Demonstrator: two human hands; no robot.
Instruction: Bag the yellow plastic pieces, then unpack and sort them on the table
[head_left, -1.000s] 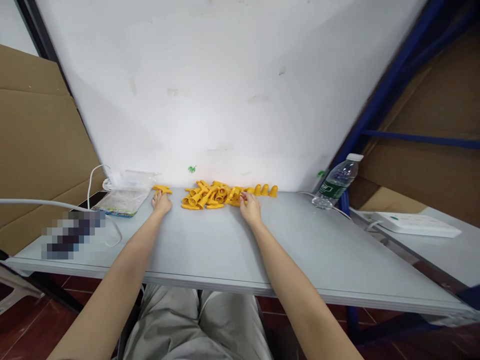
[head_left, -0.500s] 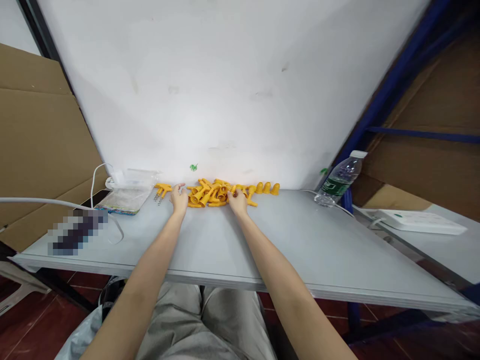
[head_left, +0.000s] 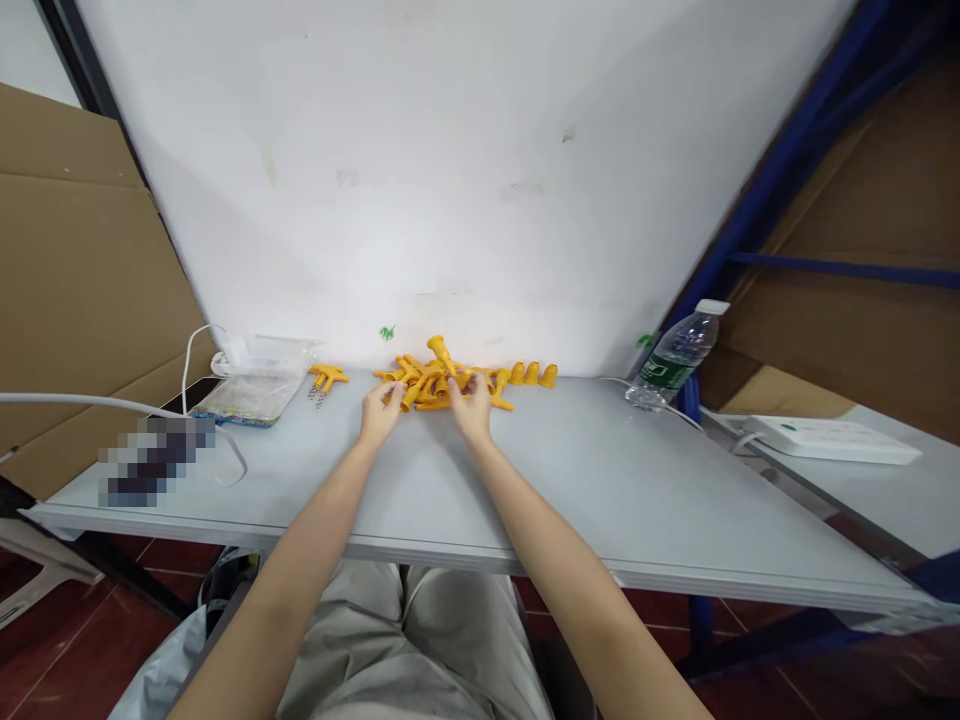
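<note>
We find bare tabletop (head_left: 570,500) open across centre and lower right; the yellow pile (head_left: 431,388) bars mid-frame, a plastic bag (head_left: 255,388) the left, a bottle (head_left: 675,360) the right.

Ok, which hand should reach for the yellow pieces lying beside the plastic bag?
Left, probably: the left hand is nearer those pieces; the right hand is farther, at the pile.
</note>
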